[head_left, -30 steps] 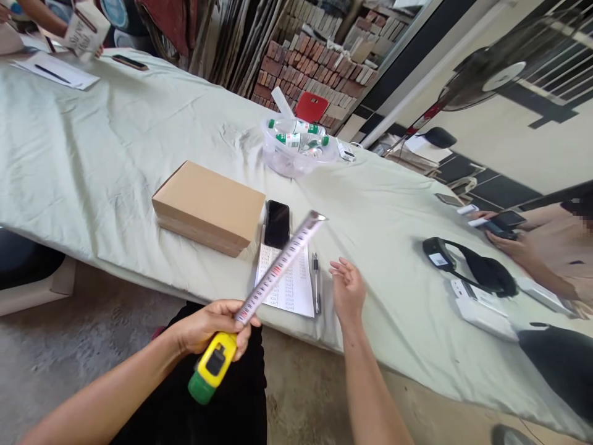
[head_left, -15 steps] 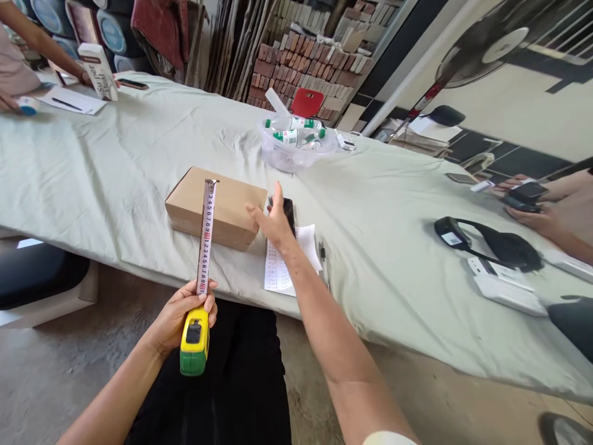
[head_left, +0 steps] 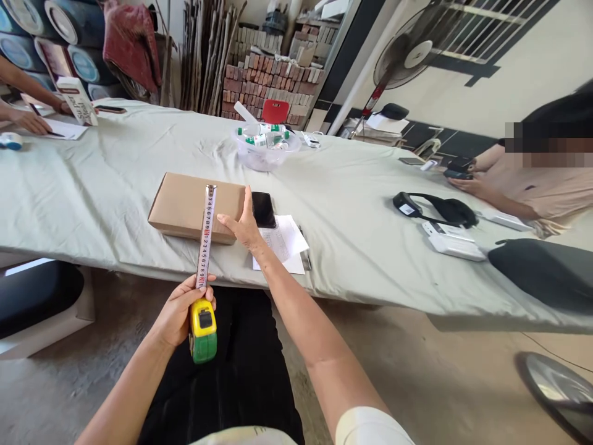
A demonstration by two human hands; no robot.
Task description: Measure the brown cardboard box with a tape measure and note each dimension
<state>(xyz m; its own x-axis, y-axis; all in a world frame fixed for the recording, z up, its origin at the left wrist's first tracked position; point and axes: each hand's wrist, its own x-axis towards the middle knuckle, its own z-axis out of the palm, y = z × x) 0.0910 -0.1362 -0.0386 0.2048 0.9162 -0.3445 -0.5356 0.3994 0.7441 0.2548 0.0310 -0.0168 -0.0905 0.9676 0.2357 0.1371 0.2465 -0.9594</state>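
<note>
Tape measure (head_left: pixel 204 334), yellow and green: clamped in the left hand (head_left: pixel 181 311), in front of the cloth-covered table (head_left: pixel 347 204); blade (head_left: pixel 206 244) run out over the cardboard box (head_left: pixel 180 199), hooked tip above the top face, contact with the cardboard not tellable. Right hand (head_left: pixel 246 230): apart from the left, free of any tool, thumb and fingers spread at the right end of the box, seemingly touching. Handling, as judged: blade best straight and untwisted, figures upward, square to the long side, tip seated on an edge; box best steadied lightly, without denting. Containers: cardboard box, shut, just beside a black phone (head_left: pixel 264 210), contents hidden; clear plastic bowl (head_left: pixel 259 162), farther back, with green-capped bottles (head_left: pixel 259 141) lying inside; white carton (head_left: pixel 78 100), far left, near a co-worker's arm (head_left: pixel 28 84), contents not visible.
</note>
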